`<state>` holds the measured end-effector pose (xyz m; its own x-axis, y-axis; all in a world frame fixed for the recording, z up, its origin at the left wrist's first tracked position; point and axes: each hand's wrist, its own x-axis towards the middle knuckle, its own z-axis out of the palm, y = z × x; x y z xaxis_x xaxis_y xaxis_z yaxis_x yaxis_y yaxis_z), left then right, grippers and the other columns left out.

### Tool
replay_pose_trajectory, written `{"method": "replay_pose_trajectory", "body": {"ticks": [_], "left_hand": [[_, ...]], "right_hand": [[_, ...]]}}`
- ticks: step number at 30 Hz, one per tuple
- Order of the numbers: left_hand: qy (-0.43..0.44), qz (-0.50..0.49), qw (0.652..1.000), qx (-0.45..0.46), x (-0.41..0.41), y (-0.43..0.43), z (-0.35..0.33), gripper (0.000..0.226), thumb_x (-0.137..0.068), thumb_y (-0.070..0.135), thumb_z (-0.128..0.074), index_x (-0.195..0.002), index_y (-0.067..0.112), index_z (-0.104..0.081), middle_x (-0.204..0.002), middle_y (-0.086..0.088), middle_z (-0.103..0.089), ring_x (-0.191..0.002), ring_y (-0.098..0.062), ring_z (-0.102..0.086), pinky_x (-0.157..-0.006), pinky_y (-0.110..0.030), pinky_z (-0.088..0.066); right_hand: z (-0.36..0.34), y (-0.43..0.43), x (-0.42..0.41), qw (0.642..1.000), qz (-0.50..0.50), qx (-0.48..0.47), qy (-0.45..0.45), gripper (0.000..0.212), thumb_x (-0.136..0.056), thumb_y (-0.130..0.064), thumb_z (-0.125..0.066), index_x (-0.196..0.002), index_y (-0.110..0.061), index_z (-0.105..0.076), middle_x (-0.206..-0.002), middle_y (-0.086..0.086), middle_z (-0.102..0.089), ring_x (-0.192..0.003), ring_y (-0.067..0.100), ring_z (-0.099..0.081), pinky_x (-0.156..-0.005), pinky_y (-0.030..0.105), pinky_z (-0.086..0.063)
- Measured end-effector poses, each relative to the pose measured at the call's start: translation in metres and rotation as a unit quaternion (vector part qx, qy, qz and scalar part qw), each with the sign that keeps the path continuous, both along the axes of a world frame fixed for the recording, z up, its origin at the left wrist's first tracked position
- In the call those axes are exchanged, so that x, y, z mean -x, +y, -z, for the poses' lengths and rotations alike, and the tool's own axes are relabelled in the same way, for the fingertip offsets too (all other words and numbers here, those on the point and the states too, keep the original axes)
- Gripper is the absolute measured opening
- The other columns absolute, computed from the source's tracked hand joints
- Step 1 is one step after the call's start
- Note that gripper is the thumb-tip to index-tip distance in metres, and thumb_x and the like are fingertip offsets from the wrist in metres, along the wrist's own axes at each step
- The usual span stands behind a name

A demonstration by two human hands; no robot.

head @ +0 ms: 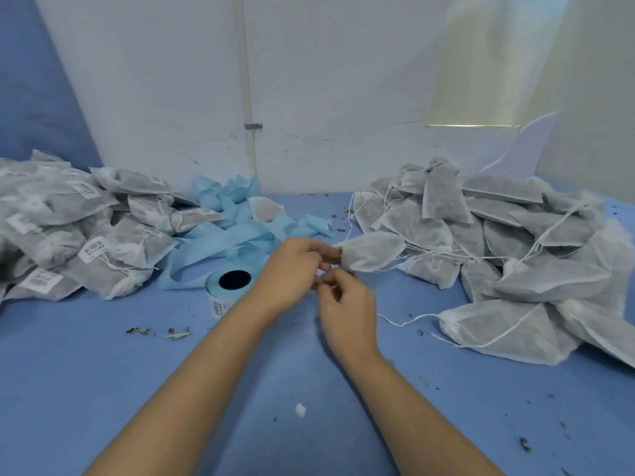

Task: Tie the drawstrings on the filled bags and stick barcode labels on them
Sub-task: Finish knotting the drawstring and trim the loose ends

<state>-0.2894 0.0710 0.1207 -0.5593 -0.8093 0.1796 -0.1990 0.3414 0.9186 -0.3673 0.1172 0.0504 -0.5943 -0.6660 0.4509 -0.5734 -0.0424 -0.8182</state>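
Pinched at its neck by the left hand point(295, 266): bag point(372, 252), lifted over mid-worktop point(103, 372). Close below, right hand point(347, 304), fingers curled; grip on anything impossible to tell. Beside the left wrist, label roll point(228, 285). Far left, labelled pile point(86, 228); right, unlabelled pile point(515, 242).

There are two hands, a left hand point(292, 266) and a right hand point(347, 304). One filled bag point(372, 250) is up off the table point(103, 372), at the left hand's fingertips. One roll of barcode labels point(231, 283) sits near the middle. One heap of blue backing strip point(237, 231) lies toward the far edge.

There are two piles of bags: one labelled pile point(68, 228) by the left edge and one unlabelled pile point(515, 242) by the right edge. Each has too many bags to count. One small white scrap point(300, 409) lies near the front edge.
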Motion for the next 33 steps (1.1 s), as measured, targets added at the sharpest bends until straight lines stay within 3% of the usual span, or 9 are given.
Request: {"method": "replay_pose_trajectory", "body": {"ticks": [4, 8, 10, 13, 17, 21, 26, 29, 33], "left_hand": [[0.027, -0.029, 0.999, 0.016, -0.031, -0.010, 0.003, 0.046, -0.085, -0.007, -0.039, -0.075, 0.027, -0.069, -0.085, 0.009, -0.071, -0.077, -0.001, -0.061, -0.068, -0.019, -0.046], [0.050, -0.060, 0.996, 0.034, -0.044, -0.012, 0.009, 0.047, -0.082, -0.010, -0.038, -0.072, 0.022, -0.070, -0.088, -0.003, -0.072, -0.079, -0.009, -0.060, -0.072, -0.021, -0.045], [0.070, -0.054, 0.996, 0.020, -0.047, -0.012, 0.010, 0.045, -0.081, -0.012, -0.038, -0.070, 0.018, -0.071, -0.083, -0.004, -0.072, -0.076, -0.008, -0.060, -0.067, -0.013, -0.044], [0.102, -0.037, 0.994, 0.008, -0.047, -0.010, 0.009, 0.044, -0.081, -0.011, -0.040, -0.067, 0.016, -0.071, -0.073, 0.006, -0.072, -0.076, -0.002, -0.063, -0.068, -0.007, -0.043], [0.150, 0.002, 0.988, -0.037, -0.046, -0.010, 0.010, 0.040, -0.082, -0.013, -0.041, -0.070, 0.012, -0.070, -0.068, 0.009, -0.071, -0.074, 0.000, -0.064, -0.067, -0.009, -0.046], [0.228, -0.053, 0.968, -0.089, -0.042, -0.011, 0.021, 0.041, -0.083, -0.012, -0.045, -0.100, 0.021, -0.063, -0.087, 0.005, -0.069, -0.070, -0.008, -0.063, -0.055, -0.012, -0.045], [0.024, -0.057, 0.998, -0.030, -0.031, -0.003, 0.046, 0.036, -0.093, 0.021, -0.055, -0.128, 0.024, -0.049, -0.116, 0.010, -0.061, -0.050, -0.009, -0.059, -0.055, -0.020, -0.042], [-0.004, 0.014, 0.993, -0.116, -0.023, 0.008, 0.054, 0.024, -0.094, 0.035, -0.053, -0.111, 0.020, -0.060, -0.091, -0.005, -0.073, -0.052, -0.024, -0.061, -0.044, -0.026, -0.041], [0.105, 0.037, 0.963, -0.247, -0.018, 0.017, 0.053, 0.013, -0.095, 0.019, -0.056, -0.093, 0.009, -0.065, -0.079, -0.004, -0.073, -0.059, -0.017, -0.068, -0.047, -0.022, -0.051]], "right_hand": [[-0.003, 0.000, -0.010, 0.992, 0.076, 0.104, 0.009, 0.014, -0.083, -0.009, -0.046, -0.074, -0.019, -0.050, -0.077, -0.009, -0.051, -0.069, 0.009, -0.045, -0.062, 0.028, -0.032], [0.000, -0.002, 0.004, 0.991, 0.105, 0.088, -0.012, 0.041, -0.076, 0.002, -0.058, -0.111, -0.019, -0.050, -0.112, -0.009, -0.045, -0.096, 0.007, -0.044, -0.075, 0.021, -0.036], [0.002, -0.003, 0.011, 0.998, 0.045, 0.043, -0.007, 0.070, -0.071, 0.008, -0.062, -0.132, -0.019, -0.042, -0.134, -0.004, -0.038, -0.117, 0.015, -0.038, -0.090, 0.011, -0.031], [0.004, -0.006, 0.014, 0.996, -0.094, -0.001, -0.011, 0.084, -0.069, 0.006, -0.068, -0.130, -0.042, -0.036, -0.145, -0.010, -0.030, -0.133, 0.014, -0.025, -0.106, 0.013, -0.022], [0.006, -0.007, 0.015, 0.985, -0.145, 0.009, -0.089, 0.067, -0.072, -0.011, -0.079, -0.130, -0.026, -0.049, -0.136, -0.019, -0.044, -0.128, 0.003, -0.038, -0.103, 0.020, -0.032], [-0.002, -0.005, 0.016, 0.961, -0.124, 0.111, -0.221, 0.028, -0.080, -0.004, -0.070, -0.097, -0.019, -0.055, -0.092, -0.005, -0.064, -0.075, -0.005, -0.059, -0.066, 0.008, -0.045], [-0.007, -0.006, 0.018, 0.912, -0.123, 0.123, -0.372, 0.006, -0.089, -0.009, -0.062, -0.094, -0.010, -0.063, -0.078, 0.000, -0.070, -0.071, 0.010, -0.065, -0.066, 0.021, -0.053], [-0.007, -0.007, 0.018, 0.902, -0.099, 0.121, -0.402, 0.007, -0.090, -0.013, -0.063, -0.093, -0.008, -0.065, -0.079, 0.003, -0.071, -0.069, 0.014, -0.066, -0.061, 0.022, -0.052], [-0.004, -0.010, 0.020, 0.911, -0.060, 0.096, -0.397, 0.014, -0.091, -0.023, -0.063, -0.089, -0.010, -0.067, -0.081, 0.003, -0.071, -0.068, 0.012, -0.066, -0.058, 0.021, -0.051]]}}
